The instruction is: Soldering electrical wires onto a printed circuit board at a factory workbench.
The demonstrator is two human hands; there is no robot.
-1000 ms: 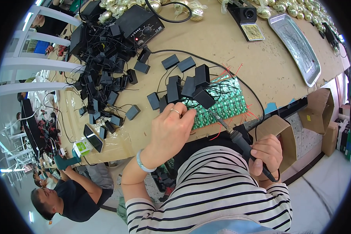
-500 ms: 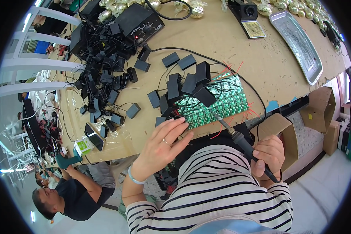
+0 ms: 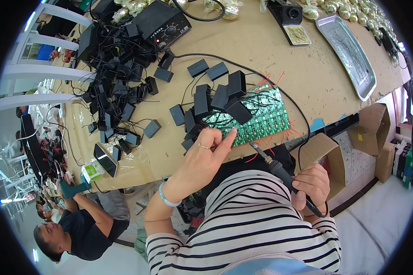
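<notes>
My left hand (image 3: 202, 158), with a ring and a pale bracelet, rests at the near left edge of a green circuit board panel (image 3: 261, 117). Its fingers are bent and drawn together with the thumb over the board; what they grip is too small to see. My right hand (image 3: 311, 183) is closed around the handle of a soldering iron (image 3: 280, 170). The iron's tip is close to the board's near edge. Several black box-shaped parts (image 3: 219, 97) on thin black wires lie on and beside the panel's left end. Red wires stick out from its edges.
A tangled heap of black boxes (image 3: 119, 87) lies at left, beside a black soldering station (image 3: 163, 25). At the back are an iron stand (image 3: 287, 16) and a metal tray (image 3: 348, 55). A phone (image 3: 106, 159) lies near the front edge. Another person (image 3: 85, 229) works at left.
My left hand has moved right and farther onto the board, its fingers bending in. The iron's tip has shifted slightly toward me, off the board's middle to its near edge.
</notes>
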